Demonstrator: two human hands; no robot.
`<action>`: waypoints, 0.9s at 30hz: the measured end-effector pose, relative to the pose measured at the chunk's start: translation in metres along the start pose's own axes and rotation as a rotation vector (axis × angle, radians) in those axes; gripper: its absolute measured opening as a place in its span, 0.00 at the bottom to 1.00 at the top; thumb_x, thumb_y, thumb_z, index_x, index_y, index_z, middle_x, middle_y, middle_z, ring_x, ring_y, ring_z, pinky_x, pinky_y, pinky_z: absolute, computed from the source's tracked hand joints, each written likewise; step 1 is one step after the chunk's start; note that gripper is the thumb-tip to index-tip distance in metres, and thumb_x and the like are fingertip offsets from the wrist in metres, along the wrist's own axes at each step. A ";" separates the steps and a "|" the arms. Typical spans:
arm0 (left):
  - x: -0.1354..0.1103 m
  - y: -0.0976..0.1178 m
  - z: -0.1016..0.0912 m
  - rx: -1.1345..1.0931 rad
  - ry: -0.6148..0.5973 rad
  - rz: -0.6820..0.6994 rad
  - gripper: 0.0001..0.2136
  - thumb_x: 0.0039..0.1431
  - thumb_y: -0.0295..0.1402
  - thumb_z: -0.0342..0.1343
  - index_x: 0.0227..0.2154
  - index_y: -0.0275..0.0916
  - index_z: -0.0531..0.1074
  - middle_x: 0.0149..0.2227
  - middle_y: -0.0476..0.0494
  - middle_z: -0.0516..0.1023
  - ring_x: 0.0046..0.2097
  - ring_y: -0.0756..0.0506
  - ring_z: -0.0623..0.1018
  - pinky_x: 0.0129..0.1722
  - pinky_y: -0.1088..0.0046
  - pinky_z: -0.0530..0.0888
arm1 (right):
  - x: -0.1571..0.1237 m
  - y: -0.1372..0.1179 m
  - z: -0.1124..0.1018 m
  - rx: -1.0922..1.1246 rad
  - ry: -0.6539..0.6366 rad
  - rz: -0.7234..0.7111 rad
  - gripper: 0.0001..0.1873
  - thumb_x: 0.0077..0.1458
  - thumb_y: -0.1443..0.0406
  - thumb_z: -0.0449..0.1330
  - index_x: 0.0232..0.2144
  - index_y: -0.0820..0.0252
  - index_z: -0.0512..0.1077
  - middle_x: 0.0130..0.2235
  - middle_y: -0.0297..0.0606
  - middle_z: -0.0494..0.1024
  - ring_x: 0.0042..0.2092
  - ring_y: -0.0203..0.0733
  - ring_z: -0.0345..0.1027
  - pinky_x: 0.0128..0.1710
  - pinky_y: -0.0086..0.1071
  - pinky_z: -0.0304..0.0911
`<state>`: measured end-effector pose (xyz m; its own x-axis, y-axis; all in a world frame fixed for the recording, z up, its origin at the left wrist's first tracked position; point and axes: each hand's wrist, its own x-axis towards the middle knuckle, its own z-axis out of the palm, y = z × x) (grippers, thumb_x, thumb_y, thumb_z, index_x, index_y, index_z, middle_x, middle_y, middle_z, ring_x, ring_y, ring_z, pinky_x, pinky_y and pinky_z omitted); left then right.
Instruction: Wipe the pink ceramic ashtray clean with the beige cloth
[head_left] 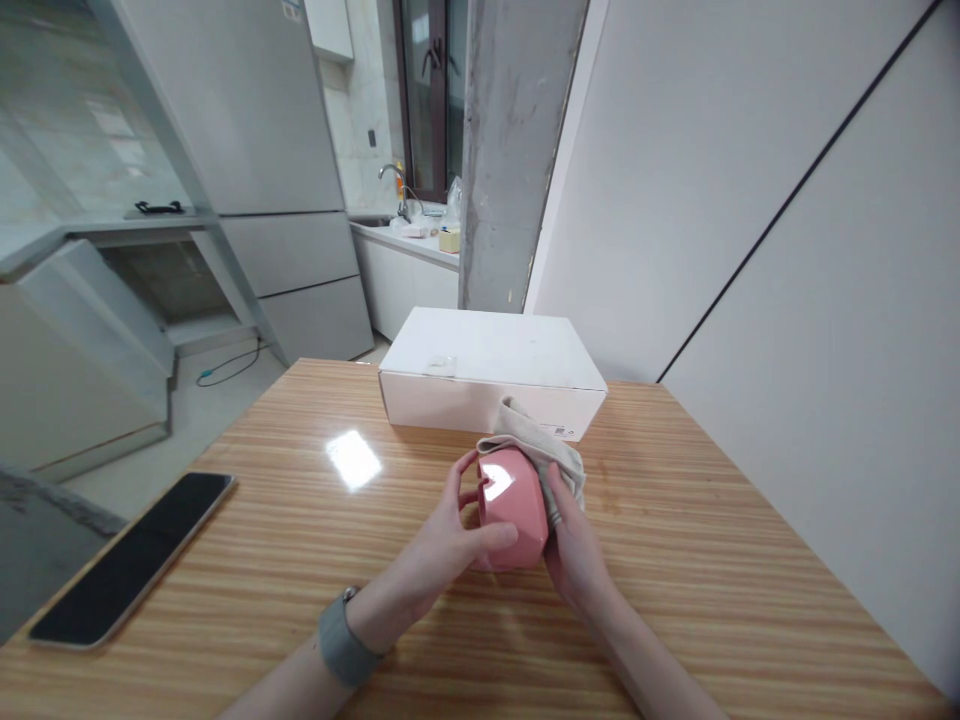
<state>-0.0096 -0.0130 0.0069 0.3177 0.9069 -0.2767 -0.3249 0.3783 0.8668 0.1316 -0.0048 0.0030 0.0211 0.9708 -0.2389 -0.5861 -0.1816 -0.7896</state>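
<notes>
Head view, looking down over a striped wooden table (712,560): both hands meet around a pink faceted cup (514,510) near the middle of the tabletop. The left hand (442,550) is curled round the cup's near side, its thumb lying across the front and its fingers hooked over the rim, so it grips the cup and steadies it. The right hand (574,555) presses a beige cloth (540,445) flat against the cup's right side, fingers closed over the fabric; the rest of the cloth bunches up behind the cup and trails toward a white box (487,375) that sits just beyond, touching or nearly touching it, I cannot tell which. The cup seems to be held just above or resting on the table; the hands hide its base. A bright glint shows on its upper face, which already looks clean and shiny, so I would judge the wiping to be under way, with the side under the cloth being worked and the hidden faces and inside impossible to judge. A grey band (341,640) wraps the left wrist. Well apart at the left edge lies a dark phone (135,560), screen off
</notes>
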 end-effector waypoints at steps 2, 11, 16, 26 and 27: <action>-0.001 0.002 0.001 0.061 -0.003 0.006 0.54 0.31 0.33 0.74 0.62 0.49 0.50 0.56 0.35 0.67 0.43 0.40 0.78 0.39 0.65 0.76 | -0.001 -0.002 0.001 0.014 0.025 -0.002 0.25 0.48 0.45 0.64 0.42 0.54 0.79 0.43 0.37 0.84 0.52 0.54 0.73 0.56 0.46 0.64; 0.002 0.004 0.005 0.176 0.093 0.142 0.47 0.27 0.29 0.74 0.55 0.44 0.60 0.54 0.35 0.69 0.44 0.41 0.77 0.39 0.68 0.75 | -0.002 0.002 0.002 0.026 -0.050 -0.037 0.24 0.50 0.46 0.64 0.43 0.53 0.78 0.46 0.36 0.83 0.53 0.53 0.71 0.57 0.45 0.63; 0.002 0.004 0.005 0.188 0.128 0.224 0.45 0.29 0.32 0.74 0.55 0.44 0.62 0.60 0.36 0.64 0.48 0.39 0.75 0.41 0.68 0.75 | -0.003 0.003 0.002 0.031 -0.067 -0.058 0.25 0.50 0.45 0.63 0.44 0.52 0.77 0.50 0.36 0.81 0.56 0.53 0.69 0.59 0.47 0.61; 0.005 0.006 -0.004 -0.007 0.107 0.078 0.37 0.47 0.45 0.66 0.59 0.46 0.58 0.54 0.36 0.71 0.42 0.41 0.78 0.32 0.70 0.76 | 0.000 0.020 -0.011 -0.095 -0.223 -0.211 0.21 0.54 0.50 0.63 0.48 0.48 0.75 0.57 0.30 0.75 0.65 0.43 0.58 0.69 0.40 0.39; 0.006 0.005 -0.005 -0.003 0.112 0.075 0.37 0.48 0.45 0.66 0.59 0.46 0.58 0.55 0.36 0.70 0.42 0.41 0.78 0.32 0.70 0.76 | 0.000 0.019 -0.010 -0.088 -0.218 -0.200 0.21 0.54 0.50 0.63 0.48 0.48 0.76 0.57 0.31 0.75 0.64 0.43 0.58 0.69 0.40 0.40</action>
<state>-0.0136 -0.0050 0.0080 0.1910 0.9476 -0.2561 -0.3471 0.3093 0.8854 0.1281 -0.0099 -0.0175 -0.0510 0.9977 0.0456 -0.5149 0.0128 -0.8571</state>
